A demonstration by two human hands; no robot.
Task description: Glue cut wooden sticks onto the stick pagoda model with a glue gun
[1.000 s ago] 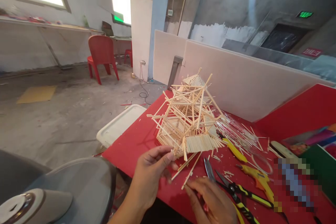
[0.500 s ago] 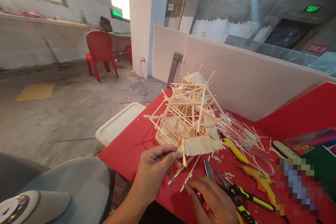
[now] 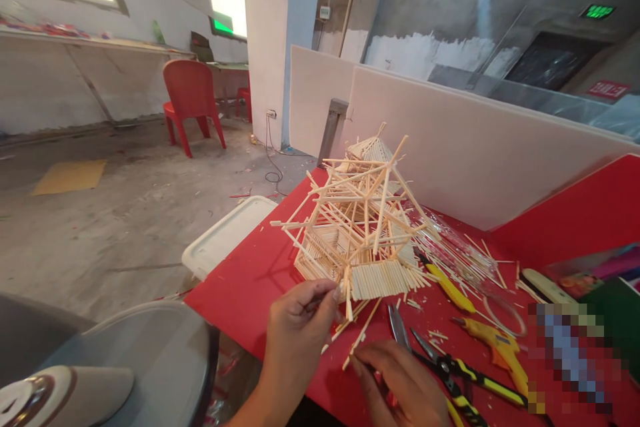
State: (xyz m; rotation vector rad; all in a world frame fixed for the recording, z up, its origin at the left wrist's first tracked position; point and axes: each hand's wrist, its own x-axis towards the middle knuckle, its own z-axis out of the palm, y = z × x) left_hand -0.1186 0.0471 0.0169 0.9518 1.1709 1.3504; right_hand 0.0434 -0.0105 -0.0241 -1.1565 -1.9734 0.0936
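Note:
A pagoda-like model of thin wooden sticks (image 3: 367,200) stands on the red tabletop (image 3: 240,287), with open frames and one roof panel (image 3: 383,280) of closely laid sticks. At its near lower corner, my left hand (image 3: 300,320) pinches the end of a small pale stick between thumb and fingertips; most of it is hidden. My right hand (image 3: 405,383) is low in front, fingers curled and fingertips together beside a loose stick (image 3: 367,323). Whether they grip that stick or some smaller piece cannot be made out. Pliers (image 3: 440,363) lie just beyond my right hand.
To the right lie a yellow glue gun (image 3: 495,343), a yellow-handled tool (image 3: 450,287) and loose sticks in clear plastic (image 3: 455,247). White boards (image 3: 425,140) stand behind. A grey round stool (image 3: 155,353) bears a pale can (image 3: 75,393). A red chair (image 3: 190,90) stands farther back.
My left hand has shifted slightly, its fingertips a little lower at the model's corner and its fingers more closed. My right hand, the model and the tools are practically unmoved.

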